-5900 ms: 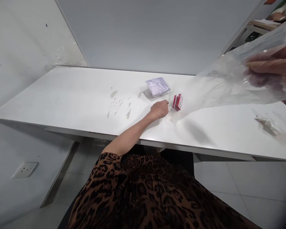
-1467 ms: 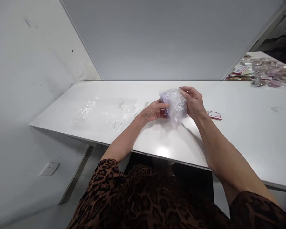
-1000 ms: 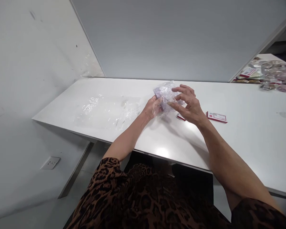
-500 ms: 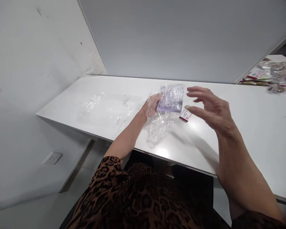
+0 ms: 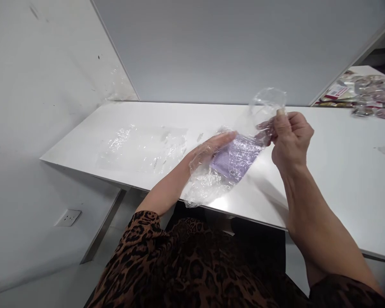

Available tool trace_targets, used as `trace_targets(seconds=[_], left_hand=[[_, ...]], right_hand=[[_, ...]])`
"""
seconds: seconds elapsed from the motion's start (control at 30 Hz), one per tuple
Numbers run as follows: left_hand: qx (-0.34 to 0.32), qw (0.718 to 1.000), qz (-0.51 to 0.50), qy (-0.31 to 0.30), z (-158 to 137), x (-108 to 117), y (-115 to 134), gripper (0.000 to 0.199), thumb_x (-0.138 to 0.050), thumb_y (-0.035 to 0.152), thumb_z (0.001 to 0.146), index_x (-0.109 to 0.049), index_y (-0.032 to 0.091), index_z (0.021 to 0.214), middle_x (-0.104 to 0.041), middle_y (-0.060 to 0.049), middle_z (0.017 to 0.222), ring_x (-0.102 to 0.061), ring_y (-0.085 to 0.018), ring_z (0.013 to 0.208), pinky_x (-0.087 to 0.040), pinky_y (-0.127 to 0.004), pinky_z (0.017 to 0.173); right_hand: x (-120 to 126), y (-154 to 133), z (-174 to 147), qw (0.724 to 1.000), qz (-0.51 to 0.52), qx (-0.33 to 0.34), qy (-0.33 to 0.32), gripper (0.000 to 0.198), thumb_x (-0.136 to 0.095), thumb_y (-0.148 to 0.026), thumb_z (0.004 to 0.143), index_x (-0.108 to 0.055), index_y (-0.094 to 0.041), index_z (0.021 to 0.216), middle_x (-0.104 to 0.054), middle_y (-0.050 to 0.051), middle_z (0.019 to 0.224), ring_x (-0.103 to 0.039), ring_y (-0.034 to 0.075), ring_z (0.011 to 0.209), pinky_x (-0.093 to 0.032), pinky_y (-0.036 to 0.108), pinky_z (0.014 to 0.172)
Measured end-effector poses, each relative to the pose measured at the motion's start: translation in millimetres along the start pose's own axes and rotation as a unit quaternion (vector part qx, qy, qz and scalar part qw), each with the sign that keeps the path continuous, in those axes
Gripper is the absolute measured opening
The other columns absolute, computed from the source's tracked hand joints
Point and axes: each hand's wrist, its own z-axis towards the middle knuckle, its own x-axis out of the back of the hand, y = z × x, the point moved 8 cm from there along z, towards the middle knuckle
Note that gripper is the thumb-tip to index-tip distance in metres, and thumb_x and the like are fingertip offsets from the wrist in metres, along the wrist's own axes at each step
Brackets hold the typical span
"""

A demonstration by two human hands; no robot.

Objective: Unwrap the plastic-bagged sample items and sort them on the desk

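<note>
My left hand (image 5: 215, 144) is closed on a flat purple packet (image 5: 239, 157), its fingers along the upper left side. Clear plastic wrap (image 5: 205, 184) covers the packet and the hand, crumpling down toward the table's front edge. At the packet's right end, my right hand (image 5: 291, 134) pinches another stretch of the same clear film (image 5: 266, 100) between thumb and fingers, pulled up and to the right. What the packet contains cannot be made out.
A clear plastic sheet (image 5: 147, 147) lies on the left of the white table (image 5: 336, 171). Several glossy wrapped packs (image 5: 368, 96) are piled at the far right. A grey panel (image 5: 211, 51) stands along the back, with a wall socket (image 5: 68, 218) at the lower left.
My right hand has gone from open fingers to pinching the film and drawing it up. The purple packet has tilted and come nearer. The small red-and-white label beside it no longer shows.
</note>
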Motion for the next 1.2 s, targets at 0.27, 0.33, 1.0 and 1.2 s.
trace_targets(seconds=[0.27,0.33,1.0,1.2], left_hand=[[0.025,0.997,-0.027,-0.074,-1,-21,-3,0.013,-0.077,0.019,0.093,-0.078,0.017,0.105,-0.076,-0.005,0.095,-0.074,-0.014,0.087,-0.062,-0.034,0.097],[0.0,0.998,-0.062,-0.022,4,-12,1,0.015,-0.077,0.02,0.093,-0.076,0.018,0.109,-0.077,-0.005,0.1,-0.076,-0.016,0.095,-0.061,-0.036,0.103],[0.003,0.997,-0.072,0.008,-3,6,18,0.019,-0.073,0.03,0.098,-0.078,0.016,0.109,-0.081,-0.012,0.103,-0.077,-0.021,0.093,-0.06,-0.045,0.103],[-0.023,0.996,-0.067,0.062,-7,9,27,0.017,-0.067,0.031,0.103,-0.076,0.019,0.095,-0.08,-0.009,0.113,-0.077,-0.022,0.105,-0.057,-0.044,0.106]], right_hand=[[32,82,21,0.955,0.141,-0.221,0.139,0.025,-0.079,-0.03,0.089,-0.056,-0.023,0.082,-0.063,0.0,0.082,-0.063,0.013,0.07,-0.06,0.027,0.06],[32,76,19,0.96,0.13,-0.204,0.139,0.023,-0.079,-0.036,0.09,-0.059,-0.024,0.091,-0.066,0.001,0.092,-0.065,0.013,0.074,-0.06,0.026,0.06],[-4,77,-4,0.969,0.091,-0.228,0.038,0.045,-0.096,-0.026,0.068,-0.067,-0.026,0.103,-0.069,-0.002,0.083,-0.065,0.014,0.067,-0.057,0.025,0.052],[-29,74,-15,0.97,0.068,-0.224,-0.069,0.052,-0.09,-0.068,0.077,-0.068,-0.023,0.09,-0.069,0.001,0.083,-0.066,0.015,0.071,-0.055,0.025,0.05]])
